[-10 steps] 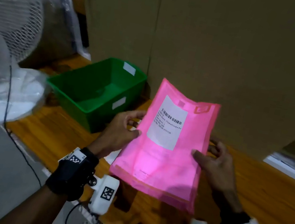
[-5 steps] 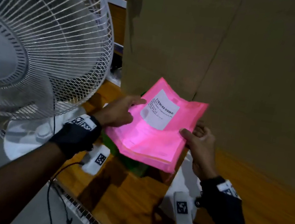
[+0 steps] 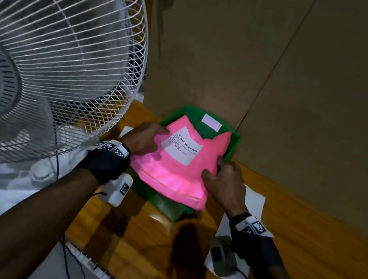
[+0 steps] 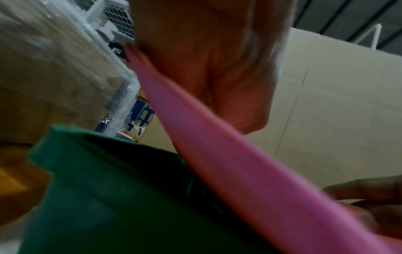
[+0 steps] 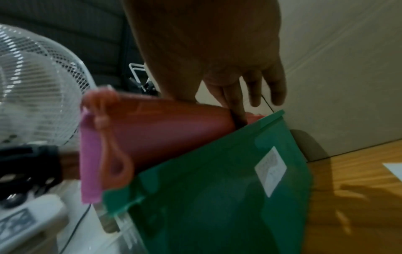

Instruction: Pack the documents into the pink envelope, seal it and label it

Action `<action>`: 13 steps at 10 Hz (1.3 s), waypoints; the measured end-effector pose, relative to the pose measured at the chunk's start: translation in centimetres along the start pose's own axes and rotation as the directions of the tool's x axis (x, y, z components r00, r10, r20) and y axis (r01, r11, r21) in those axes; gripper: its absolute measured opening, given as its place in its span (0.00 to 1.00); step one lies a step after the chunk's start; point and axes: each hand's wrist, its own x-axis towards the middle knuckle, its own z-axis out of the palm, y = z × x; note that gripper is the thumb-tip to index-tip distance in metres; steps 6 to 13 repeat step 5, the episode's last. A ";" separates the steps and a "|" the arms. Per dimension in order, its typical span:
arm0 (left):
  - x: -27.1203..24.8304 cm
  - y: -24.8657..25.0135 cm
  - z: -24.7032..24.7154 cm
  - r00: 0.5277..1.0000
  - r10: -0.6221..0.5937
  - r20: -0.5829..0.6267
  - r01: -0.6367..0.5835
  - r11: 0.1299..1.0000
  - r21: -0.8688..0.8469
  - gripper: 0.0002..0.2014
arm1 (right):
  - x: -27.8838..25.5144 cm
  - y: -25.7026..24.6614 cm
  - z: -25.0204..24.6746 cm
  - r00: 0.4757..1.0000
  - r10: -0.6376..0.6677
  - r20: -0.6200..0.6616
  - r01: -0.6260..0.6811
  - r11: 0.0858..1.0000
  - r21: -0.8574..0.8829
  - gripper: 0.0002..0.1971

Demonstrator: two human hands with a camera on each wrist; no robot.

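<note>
Both hands hold the pink envelope (image 3: pixel 180 166) by its side edges: the left hand (image 3: pixel 144 137) pinches the left edge with its thumb on the top face, and the right hand (image 3: pixel 222 183) grips the right edge with its thumb on top. The envelope lies tilted over the open green bin (image 3: pixel 232 145), its far end sagging inside the bin and its near end past the front rim. The head view alone shows the white label (image 3: pixel 182 145) stuck on the top face, with a barcode and lines of print too blurred to read. The left wrist view shows only the envelope's edge against the palm. Only the right wrist view shows the right fingers (image 5: pixel 237 106) curled under the envelope, and an orange looped tie on its underside. The bin stands on a wooden table (image 3: pixel 308 235) against a cardboard wall (image 3: pixel 310 87); a white fan (image 3: pixel 47 41) stands at the left, and a paper sheet (image 3: pixel 253 200) lies beneath the right wrist.
</note>
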 end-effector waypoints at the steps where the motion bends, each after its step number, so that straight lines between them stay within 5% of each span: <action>1: 0.1 -0.5 0.5 1.000 -0.004 -0.004 0.005 0.986 0.169 0.31 | -0.8 0.0 1.4 0.986 -0.029 0.162 0.080 0.944 -0.321 0.22; 3: -0.6 0.1 1.5 0.996 0.073 -0.045 -0.053 0.939 0.339 0.25 | -0.5 0.5 1.6 0.972 -0.043 0.230 0.119 0.937 -0.329 0.24; 5: -2.0 2.5 3.2 0.948 0.294 -0.120 -0.212 0.867 0.450 0.16 | -0.9 2.4 0.1 0.979 -0.198 0.057 0.204 0.968 -0.147 0.21; 13: -2.0 2.5 3.2 0.948 0.294 -0.120 -0.212 0.867 0.450 0.16 | -0.9 2.4 0.1 0.979 -0.198 0.057 0.204 0.968 -0.147 0.21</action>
